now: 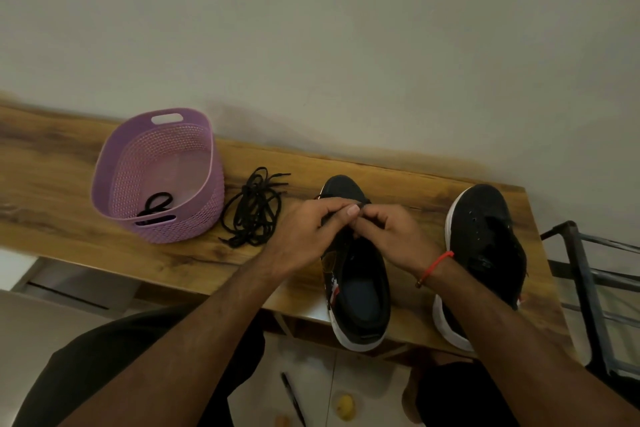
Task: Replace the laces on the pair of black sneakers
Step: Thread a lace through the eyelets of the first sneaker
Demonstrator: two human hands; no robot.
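Nearest to me, both forearms reach forward over the near edge of the wooden surface [166, 263]. A red thread band [437, 265] sits on the right wrist.

I hold the left hand [304, 236] and the right hand [398, 236] together over the front of the near sneaker [356, 291]. Fingers of both hands are curled. The left thumb and forefinger pinch a black lace end [360, 207]; the right fingertips meet the same spot, and I judge they pinch the same lace. This two-handed pinch suits feeding a lace tip through an eyelet near the toe. The sneaker stands heel toward me, its heel overhanging the edge, so the eyelet rows face up within easy reach.

The hands hide the eyelets and most of the tongue, so I cannot tell which eyelet is being worked, nor how many are threaded.

The second sneaker [485, 253] stands just right of the first, apart from it, partly behind the right forearm. Its eyelets look bare, but this is hard to make out.

To the left, a loose bundle of black laces [252, 208] lies on the surface, near the left hand. I cannot tell old from new.

Farther left, the purple basket [121, 184] holds another black lace [157, 204], partly hidden by the basket wall.

A dark metal frame [588, 274] is cut off at the right.
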